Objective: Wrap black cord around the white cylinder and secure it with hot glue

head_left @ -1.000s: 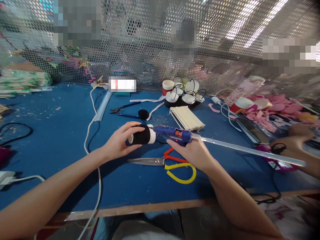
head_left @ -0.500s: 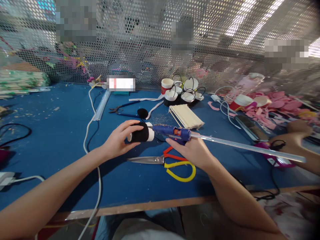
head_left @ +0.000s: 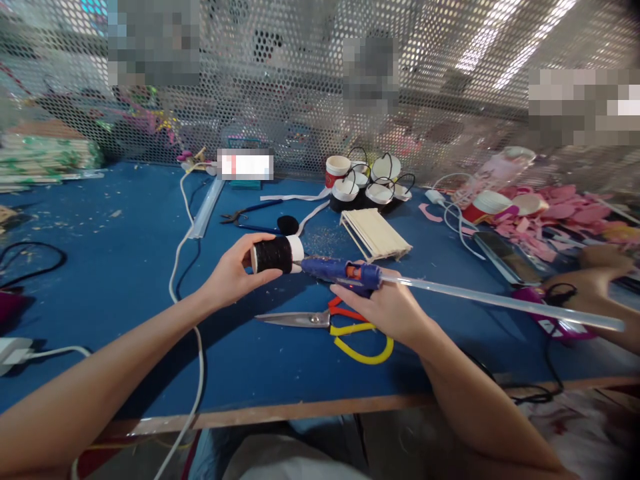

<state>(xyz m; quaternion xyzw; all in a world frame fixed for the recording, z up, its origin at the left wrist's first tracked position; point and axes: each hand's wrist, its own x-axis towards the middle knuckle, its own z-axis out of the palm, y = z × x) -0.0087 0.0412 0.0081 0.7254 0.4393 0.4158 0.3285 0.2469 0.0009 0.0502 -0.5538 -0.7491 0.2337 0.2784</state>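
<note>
My left hand (head_left: pixel 235 270) grips a small white paper cup (head_left: pixel 273 255) on its side, its middle wrapped in black material. In my right hand (head_left: pixel 397 303) is a blue glue gun (head_left: pixel 340 272), with a long clear glue stick (head_left: pixel 490 299) jutting from its back. The gun's nozzle points left, at the white end of the cup; whether they touch I cannot tell. Under the gun lie scissors (head_left: pixel 320 321) with red and yellow handles. Beyond the cup are blue-handled pliers (head_left: pixel 250 213) and a black round piece (head_left: pixel 287 225).
Several small cups (head_left: pixel 367 183) with black loops stand at the back, near a bundle of pale sticks (head_left: pixel 375 233). A phone (head_left: pixel 505 257) and pink pieces (head_left: pixel 560 213) lie right, beside another person's arm (head_left: pixel 600 287). A white cable (head_left: pixel 175 267) crosses the table left.
My left hand has turned the cup, so more of its black wrap and white end now shows. The glue gun stays close to the cup's end.
</note>
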